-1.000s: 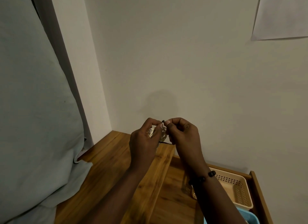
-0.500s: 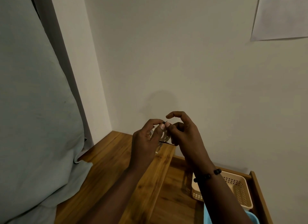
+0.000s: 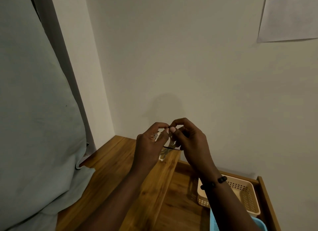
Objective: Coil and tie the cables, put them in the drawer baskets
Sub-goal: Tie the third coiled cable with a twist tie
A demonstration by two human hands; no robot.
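Both hands are raised together in front of the wall, above the wooden top and the open drawer [image 3: 179, 193]. The left hand [image 3: 148, 144] is closed around a small bundle of pale coiled cable [image 3: 165, 150], which hangs a little below the palm. The right hand [image 3: 192, 141] pinches with thumb and index finger at the top of the bundle, close to the left thumb; it seems to hold the end of a thin black tie [image 3: 172, 148], which crosses the coil lower down. Most of the coil is hidden by the fingers, so I cannot tell how many loops it has. I judge that the step in hand is the tying. To do it well, the left hand should keep the loops flat and firmly pressed so they do not spring apart, while the right hand pulls the tie snug around the middle and twists or knots it. The beige basket [image 3: 247, 196] and a blue basket [image 3: 215, 222] wait in the drawer, at the lower right.
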